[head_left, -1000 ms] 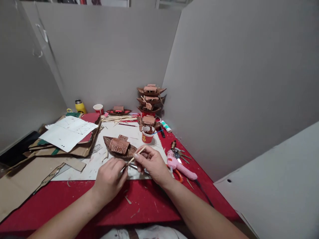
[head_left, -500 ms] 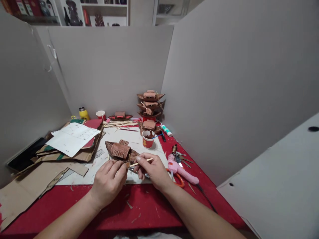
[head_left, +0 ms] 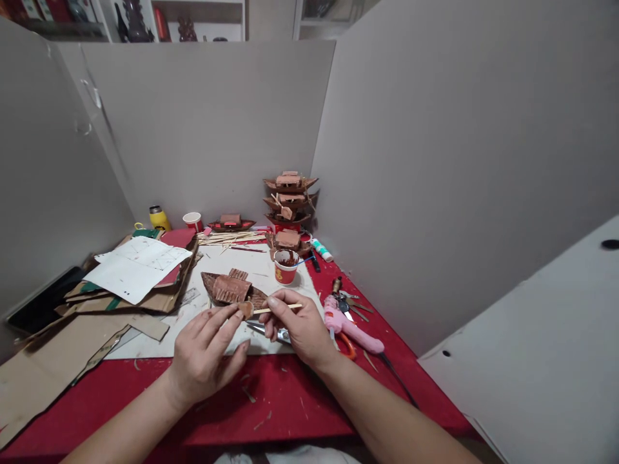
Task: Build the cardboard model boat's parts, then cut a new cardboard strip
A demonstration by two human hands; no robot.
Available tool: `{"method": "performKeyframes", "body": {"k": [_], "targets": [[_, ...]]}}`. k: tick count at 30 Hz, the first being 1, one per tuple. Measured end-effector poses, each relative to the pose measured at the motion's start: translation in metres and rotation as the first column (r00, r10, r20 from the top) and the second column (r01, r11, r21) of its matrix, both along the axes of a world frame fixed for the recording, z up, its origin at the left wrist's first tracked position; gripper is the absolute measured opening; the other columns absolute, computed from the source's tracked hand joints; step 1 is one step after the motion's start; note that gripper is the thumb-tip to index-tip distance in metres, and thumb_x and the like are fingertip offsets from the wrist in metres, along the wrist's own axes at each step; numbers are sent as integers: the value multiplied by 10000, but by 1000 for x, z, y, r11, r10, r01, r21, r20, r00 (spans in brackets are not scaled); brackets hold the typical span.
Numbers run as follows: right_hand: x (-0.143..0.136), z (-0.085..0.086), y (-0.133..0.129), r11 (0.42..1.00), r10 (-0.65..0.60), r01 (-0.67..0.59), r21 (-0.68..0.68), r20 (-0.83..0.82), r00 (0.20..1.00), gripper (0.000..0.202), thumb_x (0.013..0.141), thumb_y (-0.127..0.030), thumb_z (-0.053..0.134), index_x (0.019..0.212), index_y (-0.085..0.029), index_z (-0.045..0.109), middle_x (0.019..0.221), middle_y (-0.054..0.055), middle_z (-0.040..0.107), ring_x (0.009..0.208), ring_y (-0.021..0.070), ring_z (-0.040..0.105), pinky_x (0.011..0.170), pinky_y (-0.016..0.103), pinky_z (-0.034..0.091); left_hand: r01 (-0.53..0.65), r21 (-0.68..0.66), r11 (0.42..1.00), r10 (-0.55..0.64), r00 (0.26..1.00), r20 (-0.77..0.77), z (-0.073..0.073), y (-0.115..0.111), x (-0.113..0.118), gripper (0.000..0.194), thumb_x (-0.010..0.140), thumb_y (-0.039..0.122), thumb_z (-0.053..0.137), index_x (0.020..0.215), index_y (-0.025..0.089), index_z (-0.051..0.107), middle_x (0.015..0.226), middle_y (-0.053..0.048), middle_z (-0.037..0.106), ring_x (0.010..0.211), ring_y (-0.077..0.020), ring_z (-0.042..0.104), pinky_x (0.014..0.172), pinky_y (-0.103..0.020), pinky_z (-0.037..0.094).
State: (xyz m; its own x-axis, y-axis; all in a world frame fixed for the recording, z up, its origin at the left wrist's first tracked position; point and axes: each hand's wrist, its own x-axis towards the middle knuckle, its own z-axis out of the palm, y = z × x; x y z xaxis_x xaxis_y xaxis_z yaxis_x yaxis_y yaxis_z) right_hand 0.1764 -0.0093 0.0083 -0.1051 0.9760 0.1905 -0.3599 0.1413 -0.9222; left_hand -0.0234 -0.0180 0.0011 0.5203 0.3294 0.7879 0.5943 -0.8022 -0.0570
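Observation:
My right hand (head_left: 302, 328) pinches the thin pale stick of a miniature paddle (head_left: 246, 310), whose brown blade points left. Beside the blade is my left hand (head_left: 206, 351), its thumb spread away from its outstretched fingers; the fingertips are at the blade's edge, and I cannot tell whether they touch it. Just behind both hands a brown model boat (head_left: 233, 290) with a ribbed, arched roof rests on white paper (head_left: 193, 335). Scissors (head_left: 264, 330) lie under my right hand, partly hidden by it.
A red paper cup (head_left: 285, 274) with brown paint stands behind the boat. To the right lie a pink glue gun (head_left: 355, 332) and keys (head_left: 355, 306). Cardboard sheets (head_left: 53, 367) cover the left side. More model boats (head_left: 290, 200) are stacked at the back, near thin sticks (head_left: 232, 238).
My left thumb has opened away from the fingers, and the paddle blade now shows. My right hand still holds the stick. The whole view has shifted slightly.

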Motion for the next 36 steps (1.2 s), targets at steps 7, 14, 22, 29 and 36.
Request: {"method": "performKeyframes", "body": {"k": [7,14,22,29,36], "targets": [[1,3,-2,999,33,-33,12,-22,999,275,795,-410,702,746,-153,617,596,4,680,426,91,596,410,175,477,288,-727,624,296,774,560,33,0,4,277,890,346,563,1102,181,630,1070,-93,696,940,-207,662,838,-327,522],[3,4,-6,995,94,-94,14,15,995,276,793,-416,701,759,-156,615,619,14,693,443,109,610,423,200,488,642,-763,70,448,663,600,41,8,0,431,773,430,692,1083,139,620,872,-77,691,731,-179,662,632,-271,536],[9,7,-10,988,156,-156,-6,93,983,224,782,-364,726,817,-156,652,619,3,668,499,100,599,481,204,505,706,-679,-201,492,672,553,34,0,0,438,827,511,587,1037,130,632,615,-67,666,471,-140,595,489,-239,500],[10,10,-12,984,178,-176,-28,145,973,229,777,-371,725,819,-157,654,588,-4,655,477,93,571,485,205,480,749,-635,-189,518,625,584,32,0,1,408,787,464,650,1032,138,640,710,-63,674,528,-144,621,516,-244,521],[10,10,-12,985,172,-169,-29,191,967,216,782,-368,720,811,-164,653,589,-6,647,488,94,561,497,209,464,783,-577,-230,513,602,612,29,3,1,356,760,333,701,1057,160,609,684,-5,631,499,-123,613,515,-241,533]]}}
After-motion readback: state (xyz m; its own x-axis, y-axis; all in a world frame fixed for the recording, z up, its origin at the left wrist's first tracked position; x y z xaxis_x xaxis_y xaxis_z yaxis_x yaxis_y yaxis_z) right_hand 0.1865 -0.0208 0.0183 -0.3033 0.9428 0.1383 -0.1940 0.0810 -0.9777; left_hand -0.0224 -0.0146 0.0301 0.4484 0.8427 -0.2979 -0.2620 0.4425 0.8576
